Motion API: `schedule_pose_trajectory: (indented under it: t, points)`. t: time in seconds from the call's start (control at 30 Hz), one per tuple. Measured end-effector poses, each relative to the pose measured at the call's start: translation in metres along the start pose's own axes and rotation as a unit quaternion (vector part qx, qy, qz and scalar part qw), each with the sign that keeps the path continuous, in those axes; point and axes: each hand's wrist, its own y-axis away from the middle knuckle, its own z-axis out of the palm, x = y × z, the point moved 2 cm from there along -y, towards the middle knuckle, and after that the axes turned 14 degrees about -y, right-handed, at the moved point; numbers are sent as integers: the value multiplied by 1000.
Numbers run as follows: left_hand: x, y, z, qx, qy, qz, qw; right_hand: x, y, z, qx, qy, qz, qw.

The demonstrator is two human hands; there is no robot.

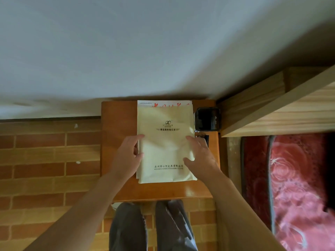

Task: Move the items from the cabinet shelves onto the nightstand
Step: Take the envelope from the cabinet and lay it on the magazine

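A cream notebook (165,142) with dark printed lettering lies on top of a stack of papers on the orange-brown wooden nightstand (117,124). A sheet with red characters (168,104) peeks out at the stack's far edge. My left hand (126,156) touches the stack's left edge, fingers spread and thumb against the side. My right hand (201,156) rests on the notebook's right edge, fingers flat on the cover. The cabinet is out of view.
A black square object (207,119) sits on the nightstand's far right corner. A pale wooden bed frame (272,109) and a red floral mattress (297,187) lie to the right. A white wall stands behind; a brick-pattern floor (49,160) spreads left. My legs (150,227) are below.
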Motion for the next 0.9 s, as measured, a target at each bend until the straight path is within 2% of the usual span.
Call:
schedule_pose_trajectory:
  t: [0.1, 0.27, 0.43, 0.73, 0.9]
  points:
    - [4, 8, 0, 34, -14, 5, 999, 4, 6, 1, 31, -16, -9, 999]
    - [18, 31, 5, 41, -153, 89, 983, 10, 19, 6, 79, 43, -55, 994]
    - [19, 38, 17, -5, -225, 160, 961, 18, 24, 18, 37, 126, -107, 986]
    - [6, 41, 33, -61, -282, 173, 942, 35, 18, 13, -28, 209, -119, 970]
    - [5, 39, 31, -58, -304, 173, 935, 37, 17, 19, 6, 219, -129, 967]
